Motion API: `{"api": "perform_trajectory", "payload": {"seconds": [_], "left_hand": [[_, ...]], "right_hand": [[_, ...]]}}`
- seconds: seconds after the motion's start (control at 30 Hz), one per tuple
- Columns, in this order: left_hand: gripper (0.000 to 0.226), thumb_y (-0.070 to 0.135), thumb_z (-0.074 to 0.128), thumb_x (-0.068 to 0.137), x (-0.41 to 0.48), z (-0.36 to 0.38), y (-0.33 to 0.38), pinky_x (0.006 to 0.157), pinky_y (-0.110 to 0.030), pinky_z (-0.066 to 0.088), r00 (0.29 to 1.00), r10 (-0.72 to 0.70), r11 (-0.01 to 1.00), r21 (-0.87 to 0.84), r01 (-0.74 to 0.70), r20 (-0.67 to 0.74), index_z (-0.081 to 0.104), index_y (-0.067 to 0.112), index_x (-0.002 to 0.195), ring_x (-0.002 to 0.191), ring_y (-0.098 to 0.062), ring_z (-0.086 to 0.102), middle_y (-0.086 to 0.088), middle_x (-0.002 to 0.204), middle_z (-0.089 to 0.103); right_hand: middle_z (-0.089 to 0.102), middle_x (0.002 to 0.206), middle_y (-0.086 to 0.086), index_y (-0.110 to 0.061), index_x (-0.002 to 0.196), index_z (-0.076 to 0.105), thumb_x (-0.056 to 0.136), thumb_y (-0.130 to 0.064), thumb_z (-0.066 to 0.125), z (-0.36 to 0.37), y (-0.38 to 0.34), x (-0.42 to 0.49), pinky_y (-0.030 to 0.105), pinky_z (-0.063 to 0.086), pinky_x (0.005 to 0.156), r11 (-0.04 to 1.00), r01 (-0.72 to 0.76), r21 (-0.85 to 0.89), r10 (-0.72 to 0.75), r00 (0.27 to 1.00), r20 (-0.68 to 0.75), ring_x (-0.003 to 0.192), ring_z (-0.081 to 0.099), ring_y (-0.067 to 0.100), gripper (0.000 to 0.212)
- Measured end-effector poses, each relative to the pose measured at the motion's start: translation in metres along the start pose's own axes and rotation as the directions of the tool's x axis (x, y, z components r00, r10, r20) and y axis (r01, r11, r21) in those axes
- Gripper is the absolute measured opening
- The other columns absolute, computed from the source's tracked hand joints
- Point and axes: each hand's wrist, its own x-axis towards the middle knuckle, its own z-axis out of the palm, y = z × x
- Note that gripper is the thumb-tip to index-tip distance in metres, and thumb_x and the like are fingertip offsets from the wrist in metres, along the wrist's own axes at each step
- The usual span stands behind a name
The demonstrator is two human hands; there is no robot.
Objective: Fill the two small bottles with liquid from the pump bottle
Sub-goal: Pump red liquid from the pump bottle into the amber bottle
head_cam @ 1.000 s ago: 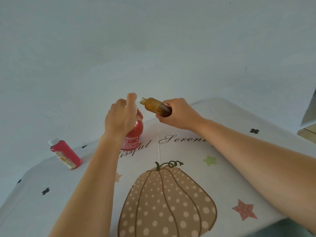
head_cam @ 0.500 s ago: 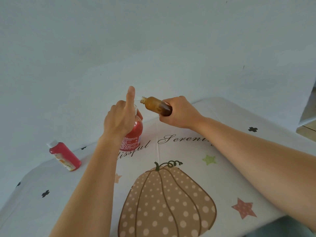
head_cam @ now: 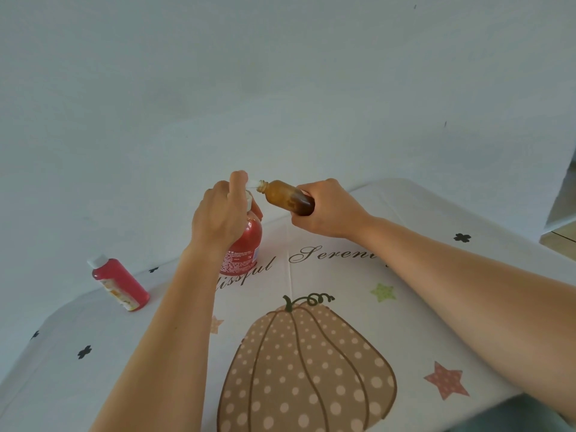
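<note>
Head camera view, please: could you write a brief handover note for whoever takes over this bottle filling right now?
Left hand: grips the neck of the red pump bottle, which stands on the table, forefinger on the pump head.
Right hand: holds the amber bottle tilted and uncapped, its mouth at the nozzle.
Red small bottle: capped, standing far left, apart from both hands.
Done: the amber bottle looks darker at its low end, likely liquid; how full cannot be told.
Left: finish the amber bottle; the red small bottle's fill cannot be told.
</note>
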Motion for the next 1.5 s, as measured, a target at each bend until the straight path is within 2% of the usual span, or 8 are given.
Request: {"api": "perform_trajectory", "payload": {"seconds": [0.1,0.17,0.3,0.53,0.77,1.0,1.23,1.5], "left_hand": [[0.075,0.056,0.006,0.09,-0.001,-0.001,-0.002,0.092,-0.05,0.049,0.997,0.076,0.99,0.12,-0.076,0.007,0.067,0.014,0.104,0.093,-0.028,0.063,0.004,0.082,0.077],[0.065,0.053,0.01,0.103,-0.002,-0.001,-0.004,0.089,-0.046,0.045,0.996,0.086,0.984,0.152,-0.087,0.013,0.065,0.021,0.09,0.087,-0.019,0.061,0.007,0.08,0.076],[0.093,0.066,0.008,0.101,0.0,0.001,-0.003,0.086,-0.04,0.038,0.999,0.041,0.993,0.112,-0.042,0.016,0.077,0.015,0.066,0.086,-0.014,0.062,0.004,0.075,0.076],[0.104,0.071,0.006,0.101,0.006,0.003,-0.011,0.073,-0.03,0.043,0.997,0.074,0.989,0.124,-0.077,0.031,0.073,-0.007,0.088,0.087,-0.024,0.067,0.004,0.073,0.077],[0.068,0.046,0.021,0.097,0.009,0.001,-0.011,0.083,-0.04,0.048,0.998,0.054,0.997,0.05,-0.056,0.036,0.074,0.005,0.086,0.093,-0.027,0.064,0.007,0.07,0.076],[0.064,0.052,0.012,0.107,0.005,0.001,-0.01,0.089,-0.047,0.047,0.991,0.129,0.978,0.161,-0.131,0.02,0.066,0.017,0.098,0.089,-0.02,0.064,0.009,0.075,0.076],[0.11,0.079,-0.003,0.098,0.008,0.002,-0.01,0.088,-0.044,0.044,0.999,0.045,0.994,0.099,-0.045,0.002,0.08,0.016,0.065,0.088,-0.021,0.066,0.01,0.071,0.075],[0.07,0.05,0.012,0.092,0.011,0.005,-0.011,0.091,-0.046,0.047,0.997,0.075,0.995,0.067,-0.075,-0.004,0.07,0.011,0.095,0.095,-0.026,0.066,0.004,0.078,0.078]], "right_hand": [[0.046,0.056,-0.003,-0.016,0.065,0.046,0.081,-0.015,0.071,0.001,0.0,0.001,0.03,0.03,0.054,1.0,-0.013,0.007,0.013,1.0,-0.019,0.05,0.038,0.011,0.029],[0.047,0.056,-0.003,-0.015,0.065,0.047,0.081,-0.016,0.071,0.001,0.001,0.002,0.031,0.031,0.055,1.0,-0.016,0.01,0.016,1.0,-0.023,0.05,0.038,0.011,0.029],[0.048,0.056,-0.003,-0.013,0.067,0.05,0.081,-0.016,0.071,0.002,0.002,0.001,0.031,0.032,0.055,1.0,-0.016,0.002,0.016,0.999,-0.034,0.05,0.039,0.011,0.026],[0.05,0.058,-0.001,-0.009,0.07,0.053,0.081,-0.017,0.071,0.002,0.002,0.001,0.031,0.032,0.055,1.0,-0.017,0.001,0.017,0.999,-0.031,0.051,0.039,0.011,0.023],[0.044,0.055,-0.005,-0.013,0.067,0.047,0.08,-0.016,0.071,0.002,0.002,0.0,0.029,0.029,0.053,1.0,-0.011,-0.022,0.011,1.0,-0.005,0.049,0.037,0.011,0.028],[0.048,0.057,-0.002,-0.011,0.069,0.05,0.081,-0.017,0.071,0.003,0.002,0.002,0.032,0.032,0.055,1.0,-0.013,-0.007,0.013,1.0,-0.027,0.052,0.04,0.013,0.025],[0.051,0.059,0.0,-0.011,0.069,0.051,0.082,-0.018,0.071,0.004,0.002,0.002,0.031,0.032,0.055,1.0,-0.023,-0.014,0.023,0.999,-0.027,0.052,0.041,0.012,0.024],[0.06,0.065,0.014,-0.007,0.072,0.053,0.082,-0.018,0.071,0.003,0.001,0.001,0.033,0.033,0.055,0.999,-0.026,-0.021,0.025,0.999,-0.025,0.054,0.043,0.015,0.023]]}}
